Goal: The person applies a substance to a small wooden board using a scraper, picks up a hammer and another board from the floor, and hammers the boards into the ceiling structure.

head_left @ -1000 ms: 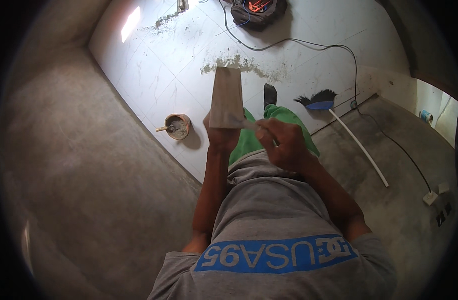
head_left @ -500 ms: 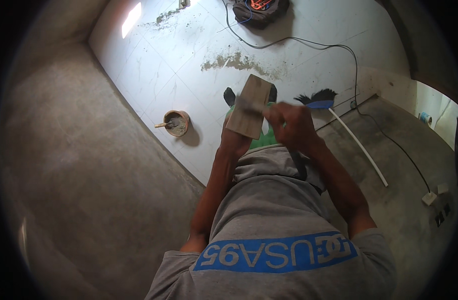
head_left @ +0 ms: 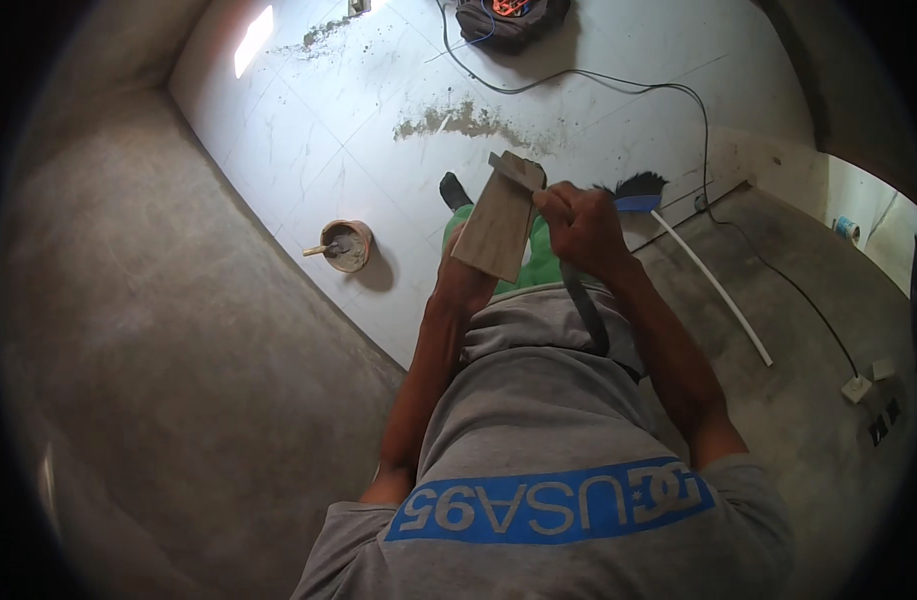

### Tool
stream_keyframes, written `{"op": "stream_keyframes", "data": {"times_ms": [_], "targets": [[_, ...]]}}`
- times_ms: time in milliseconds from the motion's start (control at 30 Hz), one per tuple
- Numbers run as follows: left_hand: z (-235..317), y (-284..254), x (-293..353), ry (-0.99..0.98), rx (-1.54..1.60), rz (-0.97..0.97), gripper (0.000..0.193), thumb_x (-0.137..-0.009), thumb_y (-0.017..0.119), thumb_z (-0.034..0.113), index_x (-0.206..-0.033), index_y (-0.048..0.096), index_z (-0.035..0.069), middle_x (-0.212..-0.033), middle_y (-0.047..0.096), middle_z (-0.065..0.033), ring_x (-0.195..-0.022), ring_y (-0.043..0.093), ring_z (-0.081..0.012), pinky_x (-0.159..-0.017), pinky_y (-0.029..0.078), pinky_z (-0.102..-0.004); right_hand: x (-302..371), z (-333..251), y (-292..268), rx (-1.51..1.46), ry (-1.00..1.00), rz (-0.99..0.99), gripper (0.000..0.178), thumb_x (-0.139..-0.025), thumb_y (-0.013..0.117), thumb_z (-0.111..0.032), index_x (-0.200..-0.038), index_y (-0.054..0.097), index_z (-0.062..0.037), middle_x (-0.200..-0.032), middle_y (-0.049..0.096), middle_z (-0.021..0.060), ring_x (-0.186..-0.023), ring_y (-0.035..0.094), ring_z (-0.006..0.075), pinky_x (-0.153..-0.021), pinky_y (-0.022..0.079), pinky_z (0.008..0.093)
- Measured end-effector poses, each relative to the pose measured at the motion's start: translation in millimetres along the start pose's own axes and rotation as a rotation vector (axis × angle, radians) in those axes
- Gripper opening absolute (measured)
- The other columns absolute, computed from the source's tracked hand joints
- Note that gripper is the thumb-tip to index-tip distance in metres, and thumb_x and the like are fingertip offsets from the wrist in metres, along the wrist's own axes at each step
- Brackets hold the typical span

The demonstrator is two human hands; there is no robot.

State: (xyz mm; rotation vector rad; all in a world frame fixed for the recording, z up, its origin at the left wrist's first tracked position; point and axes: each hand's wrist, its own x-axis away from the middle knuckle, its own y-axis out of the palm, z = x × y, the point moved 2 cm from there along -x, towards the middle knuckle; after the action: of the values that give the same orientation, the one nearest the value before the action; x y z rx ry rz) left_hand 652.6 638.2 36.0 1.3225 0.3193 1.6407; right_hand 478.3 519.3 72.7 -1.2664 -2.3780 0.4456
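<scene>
Gripping a flat scraper (head_left: 513,173) with the right grip (head_left: 585,232), curled closed round its handle end, with the blade laid across the far end of a wooden board (head_left: 494,225). Bearing that board from beneath with the left grip (head_left: 465,287), mostly hidden behind the wood; can't tell how far curled. Out in front of the body now, above green trousers (head_left: 541,265), with the board's far end leaning right. Just below the right grip, past a dark strip (head_left: 585,310) against the grey shirt (head_left: 553,400); can't tell of what.

Down to the white tiled floor (head_left: 298,140): over on the left, well apart from the board, to a round bucket (head_left: 363,235) with grey paste inside and a tool handle (head_left: 315,251) poking out past the rim. Farther off, beyond the board, to a patch of grey crumbs (head_left: 468,121). Up top, to a dark bag (head_left: 508,28), open on something orange, near a black cable (head_left: 578,72) looping away right. Close by the right grip, to a blue broom (head_left: 638,203) with black bristles and a long white stick (head_left: 718,292).
</scene>
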Motion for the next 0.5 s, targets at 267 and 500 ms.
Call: {"op": "stream_keyframes", "data": {"times_ms": [267, 500], "targets": [[-5.1, 3.9, 7.4, 0.018, -0.222, 0.071, 0.035, -0.11, 0.051, 0.02, -0.136, 0.06, -0.001, -0.124, 0.07, -0.0098, -0.108, 0.071, -0.0198, -0.086, 0.061, -0.0347, -1.2, 26.6, -4.5, 0.168, -0.129, 0.197, 0.01, -0.09, 0.073, -0.016, -0.089, 0.071, -0.0061, -0.071, 0.065, 0.0156, -0.061, 0.067, 0.0353, -0.056, 0.051, 0.0455], [16.8, 3.7, 1.0, -0.011, -0.027, 0.096, 0.033, -0.109, 0.053, 0.02, -0.132, 0.062, -0.001, -0.117, 0.071, -0.0088, -0.097, 0.072, -0.0181, -0.079, 0.06, -0.0334, 44.7, -43.1, -24.8, 0.226, -0.268, -0.037, 0.014, -0.09, 0.075, -0.021, -0.089, 0.073, -0.0068, -0.068, 0.065, 0.0112, -0.059, 0.067, 0.029, -0.053, 0.051, 0.0414]]}}
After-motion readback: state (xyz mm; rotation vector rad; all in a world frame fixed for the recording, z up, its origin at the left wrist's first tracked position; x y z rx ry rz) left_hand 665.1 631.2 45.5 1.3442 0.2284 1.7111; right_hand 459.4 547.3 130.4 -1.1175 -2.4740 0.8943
